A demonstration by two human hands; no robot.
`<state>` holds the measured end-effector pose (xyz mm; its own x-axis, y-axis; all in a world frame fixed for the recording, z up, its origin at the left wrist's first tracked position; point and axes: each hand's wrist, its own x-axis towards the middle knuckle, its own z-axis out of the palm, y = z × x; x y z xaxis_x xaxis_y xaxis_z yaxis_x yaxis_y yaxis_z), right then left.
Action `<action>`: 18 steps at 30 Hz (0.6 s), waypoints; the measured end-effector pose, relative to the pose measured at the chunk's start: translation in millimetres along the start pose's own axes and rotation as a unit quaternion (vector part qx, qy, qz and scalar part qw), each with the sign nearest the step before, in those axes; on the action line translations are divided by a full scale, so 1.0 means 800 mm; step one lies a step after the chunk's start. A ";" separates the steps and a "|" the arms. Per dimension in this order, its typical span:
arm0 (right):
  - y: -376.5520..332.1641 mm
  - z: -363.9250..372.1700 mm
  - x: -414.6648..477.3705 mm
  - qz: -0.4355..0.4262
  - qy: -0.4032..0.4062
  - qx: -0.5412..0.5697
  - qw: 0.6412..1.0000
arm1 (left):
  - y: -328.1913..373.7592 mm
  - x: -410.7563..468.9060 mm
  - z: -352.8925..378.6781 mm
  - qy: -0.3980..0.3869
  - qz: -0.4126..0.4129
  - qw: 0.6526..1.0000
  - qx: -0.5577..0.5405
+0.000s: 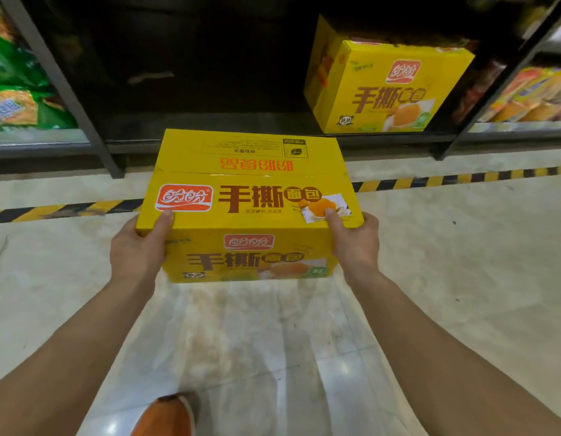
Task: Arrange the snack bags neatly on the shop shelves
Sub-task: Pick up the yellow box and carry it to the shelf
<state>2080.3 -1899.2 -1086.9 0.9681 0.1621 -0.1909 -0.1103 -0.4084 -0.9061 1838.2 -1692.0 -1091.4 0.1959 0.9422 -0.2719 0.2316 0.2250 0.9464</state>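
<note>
A yellow carton (pixel 247 196) with red and brown print hangs above the floor in front of a dark bottom shelf (pixel 210 133). My left hand (pixel 137 247) grips its near left corner, thumb on the top face. My right hand (pixel 354 240) grips the near right corner the same way. A second, matching yellow carton (pixel 383 89) stands on the right part of that shelf. Most of the shelf to its left is dark and bare.
Green snack bags (pixel 18 89) fill the shelf bay at the left; orange and yellow packs (pixel 531 96) fill the bay at the right. Grey uprights (pixel 68 89) divide the bays. A black-and-yellow striped strip (pixel 430 180) runs along the tiled floor. My orange shoe (pixel 166 416) shows at the bottom.
</note>
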 end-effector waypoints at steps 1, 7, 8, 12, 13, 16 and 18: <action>0.000 0.002 -0.003 0.022 0.011 0.016 1.000 | -0.001 -0.002 0.001 0.004 0.002 1.000 0.003; 0.001 0.045 -0.048 0.133 0.038 0.045 0.989 | 0.004 -0.016 0.002 0.023 -0.019 0.999 -0.011; 0.001 0.053 -0.058 0.143 0.026 0.044 0.988 | 0.002 -0.022 0.003 0.022 -0.022 0.999 -0.014; -0.001 0.086 -0.110 0.126 -0.077 0.024 0.989 | -0.008 -0.061 0.008 0.014 -0.040 0.999 -0.021; 0.002 0.092 -0.122 0.123 -0.102 0.007 0.987 | -0.008 -0.073 0.011 0.011 -0.045 0.999 -0.021; 0.005 0.094 -0.159 0.105 -0.176 0.014 0.979 | -0.006 -0.103 0.021 0.002 -0.057 0.998 -0.016; 0.001 0.087 -0.177 0.110 -0.194 0.030 0.974 | -0.004 -0.119 0.026 -0.013 -0.064 0.998 0.004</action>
<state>1927.6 -1859.8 -1087.2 0.7631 0.4094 -0.5000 -0.3291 -0.4196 -0.8459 1838.8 -1787.6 -1072.0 0.1880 0.8992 -0.3950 0.2647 0.3409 0.9021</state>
